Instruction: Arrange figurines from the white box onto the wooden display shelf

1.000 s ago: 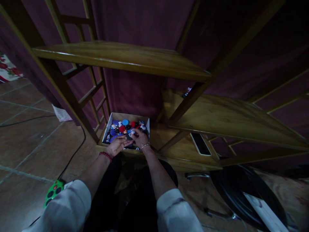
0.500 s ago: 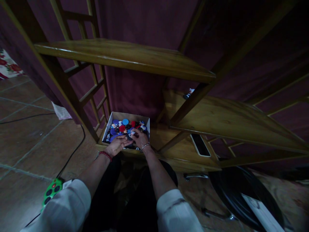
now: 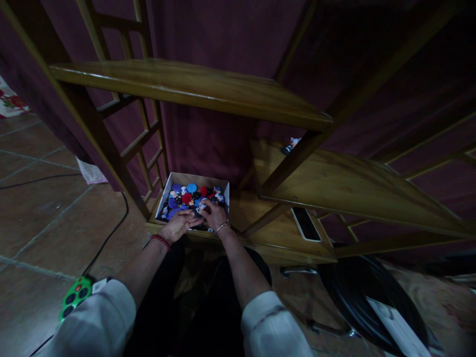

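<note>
Over a shallow open cardboard box (image 3: 227,198), both my hands meet at a small figurine (image 3: 203,205) with a light body and a dark round base. My right hand (image 3: 214,216), wearing a thin silver bracelet, pinches the figurine from the right. My left hand (image 3: 177,227), palm up and with a red bead bracelet, has its thumb and fingers at the dark base from the left. Inside the box lie several more small figurines and discs, including a blue disc (image 3: 191,188), a red piece (image 3: 186,199) and a purple piece (image 3: 173,203).
A wooden shelf (image 3: 186,89) crosses above the box, with slanted posts beside it. Another figurine (image 3: 292,144) stands on the middle shelf (image 3: 334,178). A phone (image 3: 306,224) lies on the lower board. A black stool (image 3: 372,297) is at right; a green power strip (image 3: 76,297) lies at left.
My left hand has come closer to the figurine, its thumb and fingers now at the dark base. The right hand keeps its pinch. The view has shifted slightly.
</note>
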